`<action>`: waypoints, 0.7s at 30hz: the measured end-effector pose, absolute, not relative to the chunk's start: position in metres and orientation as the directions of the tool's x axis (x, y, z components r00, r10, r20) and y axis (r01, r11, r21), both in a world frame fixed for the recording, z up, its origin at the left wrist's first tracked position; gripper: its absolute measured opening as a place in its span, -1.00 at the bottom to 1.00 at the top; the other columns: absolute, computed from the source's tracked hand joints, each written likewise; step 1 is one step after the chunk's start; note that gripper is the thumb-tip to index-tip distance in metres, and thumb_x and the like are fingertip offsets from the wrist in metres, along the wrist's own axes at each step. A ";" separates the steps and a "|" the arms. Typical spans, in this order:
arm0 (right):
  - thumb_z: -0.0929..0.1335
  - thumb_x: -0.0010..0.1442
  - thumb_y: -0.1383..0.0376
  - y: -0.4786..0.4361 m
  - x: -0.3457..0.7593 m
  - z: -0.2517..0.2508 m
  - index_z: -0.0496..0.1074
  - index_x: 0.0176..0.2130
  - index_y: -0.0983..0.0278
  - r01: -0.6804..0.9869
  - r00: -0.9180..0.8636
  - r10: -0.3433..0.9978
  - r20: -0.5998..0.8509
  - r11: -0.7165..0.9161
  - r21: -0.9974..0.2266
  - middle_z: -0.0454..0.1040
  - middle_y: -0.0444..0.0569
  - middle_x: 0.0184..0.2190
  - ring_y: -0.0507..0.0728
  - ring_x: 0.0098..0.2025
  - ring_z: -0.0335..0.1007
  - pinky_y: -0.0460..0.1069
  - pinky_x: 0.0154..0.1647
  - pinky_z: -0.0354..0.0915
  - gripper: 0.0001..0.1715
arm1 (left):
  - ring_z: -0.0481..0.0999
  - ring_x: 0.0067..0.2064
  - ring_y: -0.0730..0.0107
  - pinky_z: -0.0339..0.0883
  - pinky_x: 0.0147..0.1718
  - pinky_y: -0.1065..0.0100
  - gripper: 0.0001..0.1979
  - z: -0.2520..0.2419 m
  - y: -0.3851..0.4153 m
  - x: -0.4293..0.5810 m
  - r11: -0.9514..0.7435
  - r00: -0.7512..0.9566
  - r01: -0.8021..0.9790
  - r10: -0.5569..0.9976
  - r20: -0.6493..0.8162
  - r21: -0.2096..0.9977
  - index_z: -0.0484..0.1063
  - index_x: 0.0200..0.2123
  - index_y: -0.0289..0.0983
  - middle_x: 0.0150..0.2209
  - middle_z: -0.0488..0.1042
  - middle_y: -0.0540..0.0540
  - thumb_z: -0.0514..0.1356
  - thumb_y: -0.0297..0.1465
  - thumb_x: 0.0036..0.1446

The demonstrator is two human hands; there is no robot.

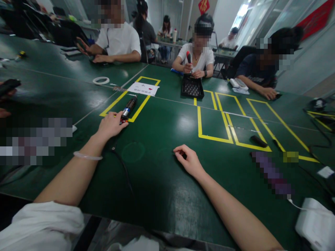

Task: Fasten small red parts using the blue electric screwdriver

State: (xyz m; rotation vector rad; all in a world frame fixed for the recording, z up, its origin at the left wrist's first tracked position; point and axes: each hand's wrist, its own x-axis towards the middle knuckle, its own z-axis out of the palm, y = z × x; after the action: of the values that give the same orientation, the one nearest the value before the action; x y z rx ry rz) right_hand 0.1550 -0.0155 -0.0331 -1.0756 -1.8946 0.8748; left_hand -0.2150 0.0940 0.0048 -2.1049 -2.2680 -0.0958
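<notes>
My left hand (112,125) is on the table at the left, its fingers closed around the near end of a black cylindrical tool (129,107). The tool has a blue and silver band, with some red and orange at the end by my thumb. It lies slantwise inside a yellow tape rectangle (142,108), and its exact kind is unclear. My right hand (192,162) rests on the green table to the right of centre. Its fingers are curled in towards the thumb, and nothing shows in them.
A paper label (143,89) lies beyond the tool, with a white tape roll (101,81) to its left. Across the table, a person holds a red-handled screwdriver (188,56) over a black tray (192,87). A black cable (123,164) and a white charger (314,218) lie nearer.
</notes>
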 end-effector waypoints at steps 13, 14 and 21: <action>0.30 0.24 0.37 -0.015 0.155 -0.033 0.44 -0.22 0.23 0.387 -0.361 0.893 0.269 0.406 -0.828 0.48 -0.05 -0.29 0.08 -0.26 0.43 -0.01 -0.19 0.33 -0.87 | 0.32 0.01 0.05 0.24 0.03 0.07 -0.51 0.007 0.083 -0.233 0.153 -0.156 0.988 0.950 0.269 0.033 0.26 0.08 -0.42 0.04 0.25 -0.30 0.05 -0.14 0.28; 0.30 0.23 0.37 -0.015 0.155 -0.033 0.44 -0.22 0.23 0.390 -0.363 0.893 0.267 0.406 -0.826 0.47 -0.06 -0.29 0.08 -0.27 0.43 -0.01 -0.19 0.32 -0.87 | 0.33 -0.01 0.06 0.26 0.00 0.08 -0.54 0.008 0.082 -0.232 0.159 -0.160 0.987 0.952 0.262 0.024 0.29 0.03 -0.41 0.03 0.26 -0.29 0.06 -0.14 0.27; 0.30 0.23 0.36 -0.014 0.154 -0.034 0.45 -0.22 0.23 0.389 -0.361 0.892 0.274 0.411 -0.824 0.48 -0.06 -0.30 0.08 -0.26 0.42 -0.01 -0.20 0.32 -0.87 | 0.40 -0.05 0.03 0.29 -0.06 0.08 -0.57 0.015 0.083 -0.212 0.155 -0.158 0.987 0.924 0.348 0.038 0.34 -0.03 -0.47 -0.03 0.39 -0.36 -0.08 -0.23 0.32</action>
State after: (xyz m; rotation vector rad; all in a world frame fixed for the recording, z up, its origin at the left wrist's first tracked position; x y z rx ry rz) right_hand 0.1545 -0.0145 -0.0343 -1.0903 -1.9293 0.8642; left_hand -0.2120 0.0834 0.0154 -1.8590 -2.1885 -0.3769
